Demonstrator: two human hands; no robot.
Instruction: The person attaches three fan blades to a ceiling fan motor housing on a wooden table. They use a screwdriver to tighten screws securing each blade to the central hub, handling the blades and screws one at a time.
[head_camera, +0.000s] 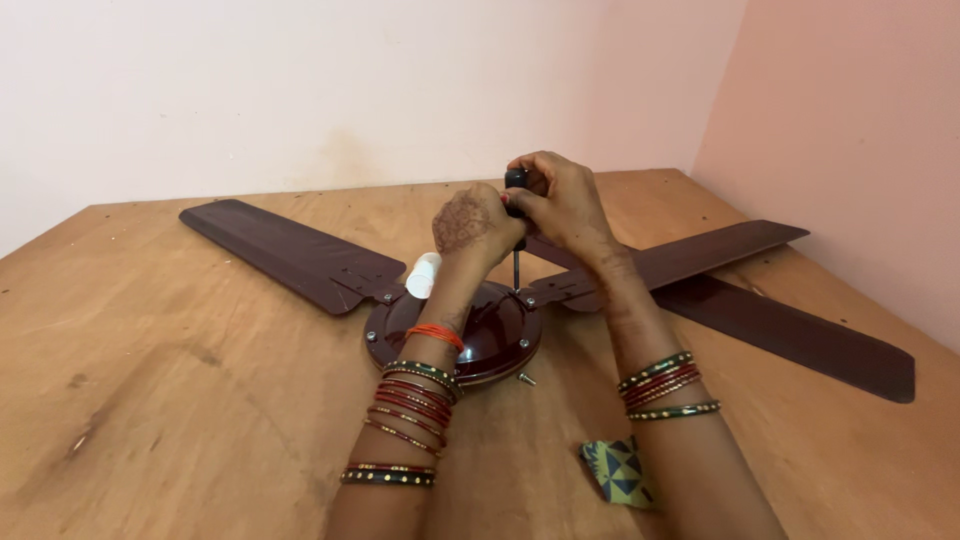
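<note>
Head camera is looking down at a wooden table (180, 380) where a dark maroon ceiling fan (500, 330) is lying with its round motor housing near the middle and its blades spreading left and right toward the pink walls. Both hands are meeting above the housing around a screwdriver (516, 215) that is standing upright, its black handle up and its thin metal shaft pointing down at the housing's rim beside a blade bracket. The left hand (470, 225) is curling its fingers pressed together around the handle, and the right hand (562, 200) is wrapping over the top, fingers closed on it. A white cylindrical piece (424, 275) is sticking out just beside the housing, a loose screw (525, 379) is lying on the table near the rim, and a patterned patch (618, 470) is showing under the right forearm.
</note>
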